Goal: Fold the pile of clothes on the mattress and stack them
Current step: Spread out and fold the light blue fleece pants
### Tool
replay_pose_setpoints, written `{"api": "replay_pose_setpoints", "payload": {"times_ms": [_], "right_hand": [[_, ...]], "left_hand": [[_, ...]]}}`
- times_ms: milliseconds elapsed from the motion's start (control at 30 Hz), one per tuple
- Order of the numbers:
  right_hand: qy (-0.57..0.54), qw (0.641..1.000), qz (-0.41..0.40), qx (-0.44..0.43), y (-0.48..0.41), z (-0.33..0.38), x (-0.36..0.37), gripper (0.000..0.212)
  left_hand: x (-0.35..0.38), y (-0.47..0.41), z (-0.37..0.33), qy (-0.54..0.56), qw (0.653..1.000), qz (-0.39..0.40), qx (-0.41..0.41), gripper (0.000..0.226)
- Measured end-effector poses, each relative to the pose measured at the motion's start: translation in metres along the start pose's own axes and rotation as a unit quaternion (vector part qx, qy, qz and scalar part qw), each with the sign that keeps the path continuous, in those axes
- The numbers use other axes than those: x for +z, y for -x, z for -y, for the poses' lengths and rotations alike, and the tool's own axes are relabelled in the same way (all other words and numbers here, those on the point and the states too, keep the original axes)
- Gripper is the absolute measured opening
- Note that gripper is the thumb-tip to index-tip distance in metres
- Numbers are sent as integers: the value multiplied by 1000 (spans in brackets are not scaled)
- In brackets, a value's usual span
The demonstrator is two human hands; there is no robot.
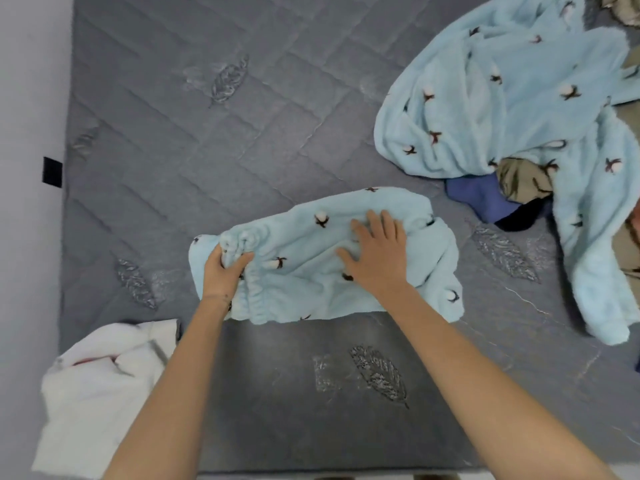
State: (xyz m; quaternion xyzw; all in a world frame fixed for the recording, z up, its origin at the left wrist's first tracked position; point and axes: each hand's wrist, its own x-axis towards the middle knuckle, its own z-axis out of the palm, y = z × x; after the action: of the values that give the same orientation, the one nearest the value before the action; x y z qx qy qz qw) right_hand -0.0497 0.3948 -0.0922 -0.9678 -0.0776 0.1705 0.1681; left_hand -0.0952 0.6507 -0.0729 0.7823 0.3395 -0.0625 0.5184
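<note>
A light blue fleece garment with a small dark flower print lies partly folded in the middle of the grey quilted mattress. My left hand grips the bunched elastic edge at its left end. My right hand presses flat on top of the garment with fingers spread. A larger light blue fleece piece of the same print sprawls unfolded at the upper right, over a pile holding a blue garment and an olive patterned one.
A white garment with a red mark lies at the mattress's front left corner. A pale wall runs along the left side. Bare mattress stretches across the upper left and the near centre.
</note>
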Motion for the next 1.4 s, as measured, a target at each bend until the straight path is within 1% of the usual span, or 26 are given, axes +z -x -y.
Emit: {"api": "replay_pose_setpoints", "payload": {"times_ms": [133,200,267,300,367,433,467,500,567,633,700,733,800,867,933,1000,1033,1100,1167,1233,1300,1333,1367,1400], "right_hand": [[45,999,13,-18,-5,41,23,70],[85,995,35,-25,-9,59,34,72],[98,995,24,-20,-13,72,44,77],[103,994,17,-20,-17,76,47,79],[125,991,46,-19,-20,78,57,80],[135,988,78,-16,-22,74,67,73],[136,986,98,-16,-22,70,71,71],[134,984,114,-17,-22,67,74,71],[119,983,135,-20,-22,66,74,71],[68,990,119,-19,-26,67,68,70],[-14,998,46,-28,-32,65,53,68],[-37,999,-2,-38,-36,60,47,65],[-45,995,-82,-36,-45,44,33,53],[-44,994,-104,-1,-52,24,19,44],[-41,994,-82,61,-54,1,10,45],[-64,990,-34,119,-53,-23,5,51],[-93,987,-7,131,-50,-33,2,53],[-169,978,18,122,-44,-49,-2,53],[-227,967,14,113,-39,-58,-5,52],[-273,954,9,126,-37,-58,-8,57],[-340,925,14,167,-36,-54,-9,71],[-382,903,17,198,-35,-52,-10,79],[-416,880,17,229,-34,-51,-11,84],[-435,864,15,251,-32,-51,-10,81]], "left_hand": [[-39,-14,22,19,999,-47,4,15],[-54,-24,33,14,998,-59,8,17],[-65,-37,42,5,997,-73,16,20],[-68,-44,46,-2,997,-81,17,23],[-68,-55,54,-19,995,-93,15,33],[-65,-62,62,-67,993,-97,-3,45],[-62,-64,64,-109,989,-95,-13,50],[-60,-65,68,-153,984,-91,-12,55],[-60,-68,72,-246,965,-96,16,68],[-59,-69,72,-335,932,-122,58,76],[-52,-64,65,-371,905,-137,153,68],[-45,-59,58,-375,897,-126,199,64],[-23,-49,45,-367,893,-65,252,56],[7,-41,32,-335,905,16,262,47],[40,-36,20,-335,902,86,260,53],[69,-37,10,-376,890,114,230,57],[79,-41,8,-399,888,110,201,56],[84,-48,4,-418,898,55,131,57],[70,-52,7,-421,905,-30,60,60],[46,-52,20,-416,904,-94,15,67],[23,-48,32,-419,899,-127,-8,78],[13,-47,37,-416,898,-138,-22,83],[7,-46,38,-400,904,-144,-42,88],[2,-46,38,-371,915,-146,-59,90]]}}
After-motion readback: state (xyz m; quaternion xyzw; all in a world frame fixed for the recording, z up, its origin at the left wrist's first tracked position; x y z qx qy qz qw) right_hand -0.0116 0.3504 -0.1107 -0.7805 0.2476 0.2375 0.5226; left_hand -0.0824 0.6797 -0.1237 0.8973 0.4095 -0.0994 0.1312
